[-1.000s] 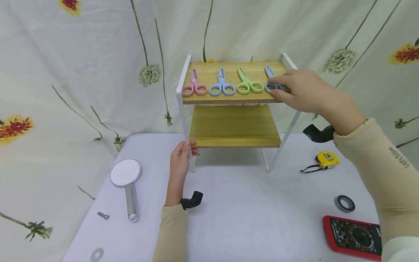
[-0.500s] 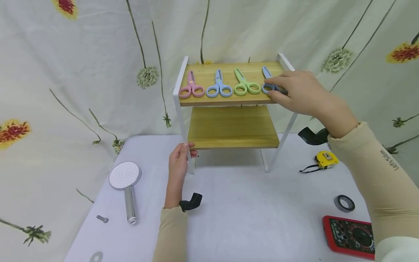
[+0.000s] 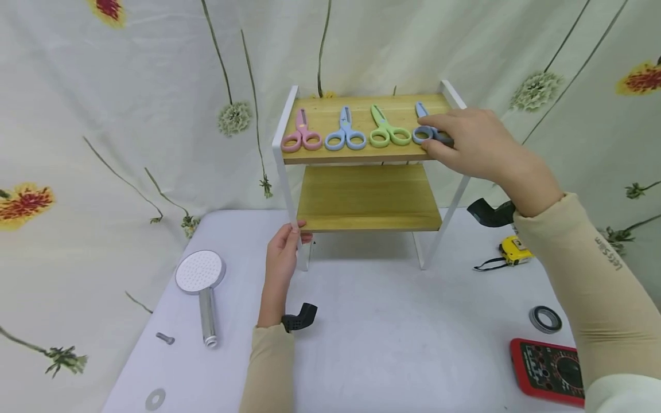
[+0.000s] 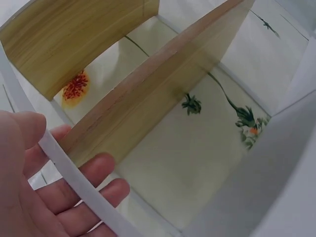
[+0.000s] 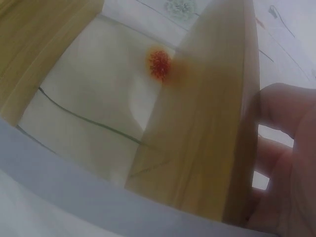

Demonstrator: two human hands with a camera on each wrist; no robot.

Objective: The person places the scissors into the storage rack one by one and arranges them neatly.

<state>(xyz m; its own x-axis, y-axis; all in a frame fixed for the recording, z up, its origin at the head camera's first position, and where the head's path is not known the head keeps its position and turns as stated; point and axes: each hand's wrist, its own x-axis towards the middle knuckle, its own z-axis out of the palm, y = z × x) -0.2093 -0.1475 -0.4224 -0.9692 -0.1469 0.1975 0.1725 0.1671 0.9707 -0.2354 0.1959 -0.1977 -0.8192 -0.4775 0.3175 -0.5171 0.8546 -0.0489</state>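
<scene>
A two-tier shelf with wooden boards [image 3: 369, 198] and a white frame [image 3: 287, 189] stands on the table. My left hand [image 3: 281, 255] grips its left front leg near the lower board; in the left wrist view the fingers [image 4: 101, 168] curl behind the white bar. Across the top board lie pink scissors [image 3: 302, 135], light blue scissors [image 3: 345, 131], green scissors [image 3: 388, 131] and blue scissors [image 3: 423, 135] at the right end. My right hand [image 3: 475, 140] pinches the handles of those right-end scissors, hiding part of them. The right wrist view shows the thumb [image 5: 281, 106] by the board's edge.
On the left of the table lie a shower head [image 3: 200, 275], a bolt [image 3: 165, 338] and a washer [image 3: 155, 399]. A yellow tape measure [image 3: 514, 250], a black-and-grey ring [image 3: 545, 319] and a red multimeter [image 3: 549, 371] lie on the right. A flowered cloth [image 3: 129, 115] hangs behind.
The view shifts slightly. Both hands keep their places, the left on the shelf leg and the right at the right-end blue scissors, which have hardly moved against the board.
</scene>
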